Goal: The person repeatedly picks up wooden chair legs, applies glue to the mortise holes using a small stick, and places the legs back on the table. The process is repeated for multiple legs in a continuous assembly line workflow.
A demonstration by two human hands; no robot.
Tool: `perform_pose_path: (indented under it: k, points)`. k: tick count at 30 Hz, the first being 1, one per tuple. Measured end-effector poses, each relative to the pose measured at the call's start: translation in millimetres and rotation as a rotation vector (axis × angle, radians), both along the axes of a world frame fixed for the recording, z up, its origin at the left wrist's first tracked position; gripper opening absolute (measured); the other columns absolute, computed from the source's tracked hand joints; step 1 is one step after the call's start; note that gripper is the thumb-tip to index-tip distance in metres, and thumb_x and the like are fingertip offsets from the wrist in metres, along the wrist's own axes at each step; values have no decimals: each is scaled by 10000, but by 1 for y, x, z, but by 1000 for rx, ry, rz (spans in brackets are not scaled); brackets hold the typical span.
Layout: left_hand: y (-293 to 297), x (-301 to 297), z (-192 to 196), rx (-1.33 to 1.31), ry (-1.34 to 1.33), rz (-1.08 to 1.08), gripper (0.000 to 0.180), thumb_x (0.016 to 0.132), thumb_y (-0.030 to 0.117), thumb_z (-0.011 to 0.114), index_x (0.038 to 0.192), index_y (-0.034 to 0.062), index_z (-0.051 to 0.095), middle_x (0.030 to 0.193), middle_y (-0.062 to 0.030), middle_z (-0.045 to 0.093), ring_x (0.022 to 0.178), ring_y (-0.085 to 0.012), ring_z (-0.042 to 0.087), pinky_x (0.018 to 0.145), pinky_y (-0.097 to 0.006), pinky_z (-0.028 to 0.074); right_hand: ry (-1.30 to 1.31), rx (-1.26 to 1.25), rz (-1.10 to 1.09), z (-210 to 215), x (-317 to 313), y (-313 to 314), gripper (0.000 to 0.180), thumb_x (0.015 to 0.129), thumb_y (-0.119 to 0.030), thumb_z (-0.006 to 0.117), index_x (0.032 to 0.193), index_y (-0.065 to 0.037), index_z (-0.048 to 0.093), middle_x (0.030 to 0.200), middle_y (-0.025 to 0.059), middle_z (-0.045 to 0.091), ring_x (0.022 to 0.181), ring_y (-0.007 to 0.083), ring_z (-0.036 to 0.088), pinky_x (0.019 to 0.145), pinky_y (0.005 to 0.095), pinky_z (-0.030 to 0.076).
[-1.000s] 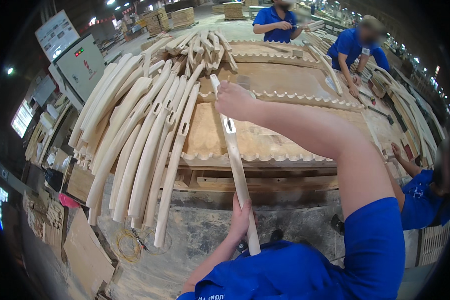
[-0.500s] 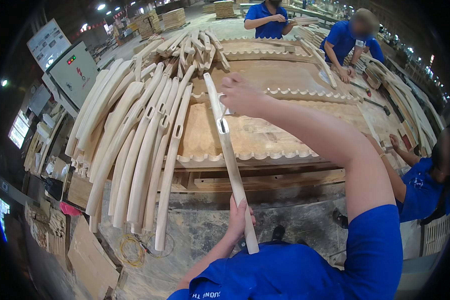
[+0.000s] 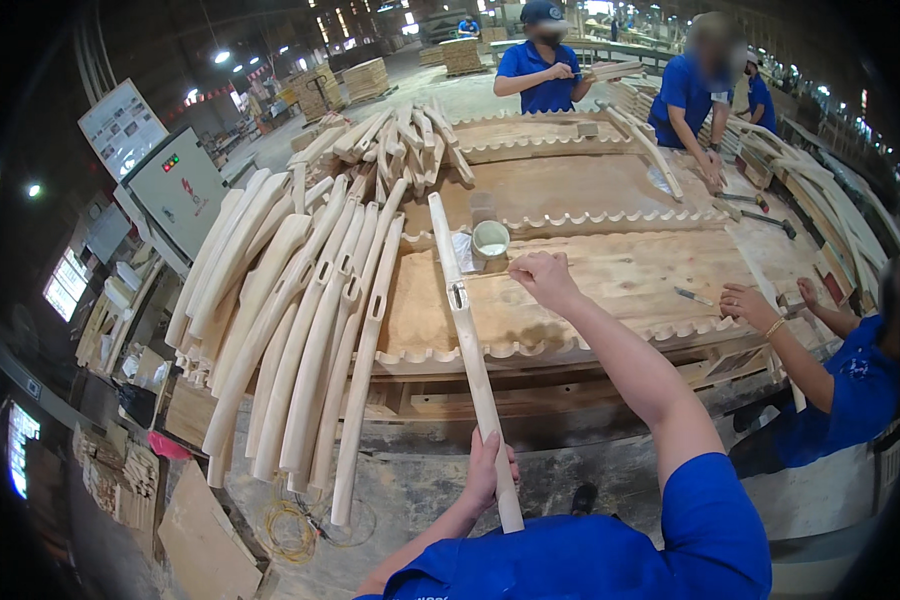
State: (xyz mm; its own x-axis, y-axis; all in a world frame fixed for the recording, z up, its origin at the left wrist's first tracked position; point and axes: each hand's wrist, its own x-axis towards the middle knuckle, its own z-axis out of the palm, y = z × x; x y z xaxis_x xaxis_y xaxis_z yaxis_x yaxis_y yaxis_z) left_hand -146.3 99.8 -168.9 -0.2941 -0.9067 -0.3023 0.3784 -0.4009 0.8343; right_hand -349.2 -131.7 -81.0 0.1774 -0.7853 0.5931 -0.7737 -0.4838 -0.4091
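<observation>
Left hand (image 3: 488,468) grips slotted wooden piece (image 3: 478,370); right hand (image 3: 545,278) over table (image 3: 610,270).
Left hand wrapped round piece near its lower end, about 6 o'clock; piece runs up toward 12. Pile of similar pieces (image 3: 315,345) at left hand's 10 o'clock. Right hand's fingers bent in, can't tell if holding anything. Cup (image 3: 491,250) nearby at its 10 o'clock. Co-worker (image 3: 545,75) far off, 12 o'clock.

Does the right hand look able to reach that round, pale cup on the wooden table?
Probably yes. The bare, curled right hand is near the round, pale cup, and nothing seems to stand between them. The long, pale wooden piece is on the cup's other side, out of the way.
</observation>
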Motion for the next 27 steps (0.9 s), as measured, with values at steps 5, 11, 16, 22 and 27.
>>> perform_pose_path:
  k: [5,11,16,22,27]
  points:
    - [0,2,2,26,0,-14,195,979,353,356,1054,181,301,773,-67,482,494,-162,509,429,-296,448,60,112,-24,0,-2,0,62,836,-221,591,845,-171,627,803,2,640,841,206,572,789,416,301]
    - [1,5,3,55,-2,-3,213,975,371,356,1060,182,305,769,-68,486,492,-165,505,432,-303,445,99,91,84,-2,4,14,80,842,-219,585,807,-148,599,765,11,609,834,198,569,797,412,284]
    - [2,3,4,127,17,14,263,953,388,411,1093,186,316,726,-64,498,486,-174,505,429,-306,445,45,78,129,4,-14,34,90,844,-223,601,839,-135,615,736,3,596,783,166,572,768,394,319]
    - [6,-11,-6,29,-59,99,481,808,149,608,1221,49,383,652,-82,479,436,-179,484,381,-304,423,-581,329,263,1,-49,84,170,864,-194,606,893,-30,641,687,16,576,627,66,487,555,227,399]
    - [15,-33,-2,-75,-97,236,436,780,33,546,1169,49,349,647,-77,468,416,-166,467,383,-288,429,-753,330,150,-9,-98,168,171,862,-183,613,889,-17,641,670,-9,542,638,59,460,582,227,394]
